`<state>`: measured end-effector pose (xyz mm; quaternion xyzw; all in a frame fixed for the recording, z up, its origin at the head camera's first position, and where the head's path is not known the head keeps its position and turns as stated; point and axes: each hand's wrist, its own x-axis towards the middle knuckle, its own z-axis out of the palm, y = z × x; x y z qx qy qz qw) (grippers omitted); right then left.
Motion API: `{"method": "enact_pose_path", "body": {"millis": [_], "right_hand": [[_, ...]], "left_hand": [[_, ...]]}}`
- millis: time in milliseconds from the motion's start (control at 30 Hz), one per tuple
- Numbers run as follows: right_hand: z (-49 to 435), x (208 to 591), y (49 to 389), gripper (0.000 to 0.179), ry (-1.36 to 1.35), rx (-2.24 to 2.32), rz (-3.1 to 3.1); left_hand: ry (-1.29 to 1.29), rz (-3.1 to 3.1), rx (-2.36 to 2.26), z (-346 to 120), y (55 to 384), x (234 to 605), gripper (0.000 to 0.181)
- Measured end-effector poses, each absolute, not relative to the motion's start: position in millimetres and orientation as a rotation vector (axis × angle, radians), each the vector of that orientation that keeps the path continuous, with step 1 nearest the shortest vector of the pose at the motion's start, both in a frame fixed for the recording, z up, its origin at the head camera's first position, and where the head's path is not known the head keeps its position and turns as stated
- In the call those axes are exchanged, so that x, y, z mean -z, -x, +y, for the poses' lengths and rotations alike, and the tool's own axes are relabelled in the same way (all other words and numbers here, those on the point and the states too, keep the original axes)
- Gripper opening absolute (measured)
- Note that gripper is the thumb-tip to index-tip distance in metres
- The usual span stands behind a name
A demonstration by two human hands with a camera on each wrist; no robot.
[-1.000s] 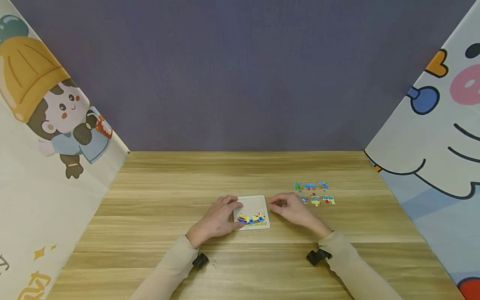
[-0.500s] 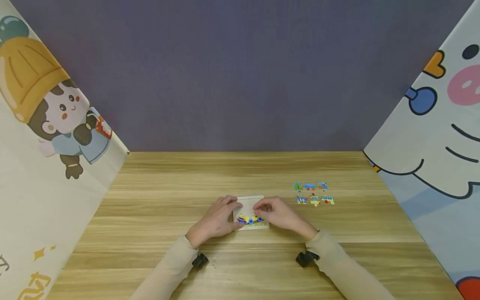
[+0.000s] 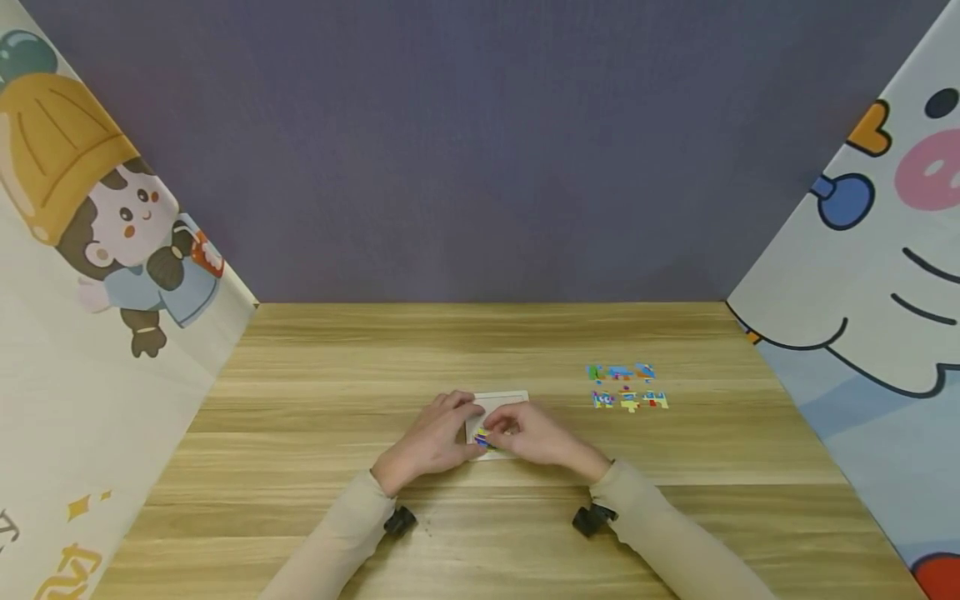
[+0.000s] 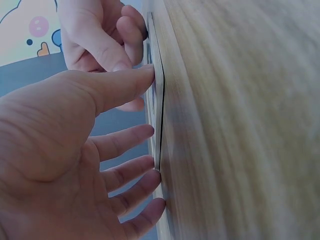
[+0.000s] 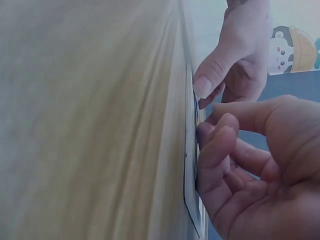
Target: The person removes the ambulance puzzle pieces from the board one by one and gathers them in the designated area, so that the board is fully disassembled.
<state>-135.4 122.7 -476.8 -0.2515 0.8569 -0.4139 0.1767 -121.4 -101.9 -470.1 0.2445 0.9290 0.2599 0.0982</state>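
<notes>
A pale, shallow puzzle tray [image 3: 501, 398] lies on the wooden table in front of the person. The left hand [image 3: 431, 435] rests at its left side; in the left wrist view the thumb touches the near edge and the other fingers spread along the rim, fairly straight. Low in the tray, blue-and-yellow puzzle pieces [image 3: 481, 437] show between the hands. The right hand [image 3: 534, 433] reaches over the tray, covering most of them. Its thumb and index finger [image 5: 237, 115] come together at the pieces, the other fingers curled. Whether a piece sits between those fingertips is hidden.
Right of the tray lie loose puzzle pieces in two rows, a far row [image 3: 620, 372] and a nearer row [image 3: 630, 400]. A dark panel [image 3: 480, 150] stands behind the table [image 3: 337, 358]. Cartoon-printed walls flank both sides.
The right hand has moved left from beside the tray's right edge, over the tray, then down to the pieces near its lower left. The left hand and the loose pieces stay put.
</notes>
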Motion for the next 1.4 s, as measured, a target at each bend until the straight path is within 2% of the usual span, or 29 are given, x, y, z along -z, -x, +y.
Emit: {"method": "enact_pose_path", "body": {"millis": [367,767,1400], "right_hand": [[113.1,477.8,136.3,0.038,0.755,1.055,2.426],[113.8,481.3,135.8,0.034,0.664,1.129,2.428],[117.1,479.9,133.5,0.03,0.705,1.203,2.419]], "left_hand": [[-0.733,2.747,-0.752,-102.9,121.6,469.4,0.061],[-0.725,2.737,-0.758,-102.8,121.7,469.9,0.063],[-0.736,2.748,-0.787,-102.6,123.3,470.8,0.063]]}}
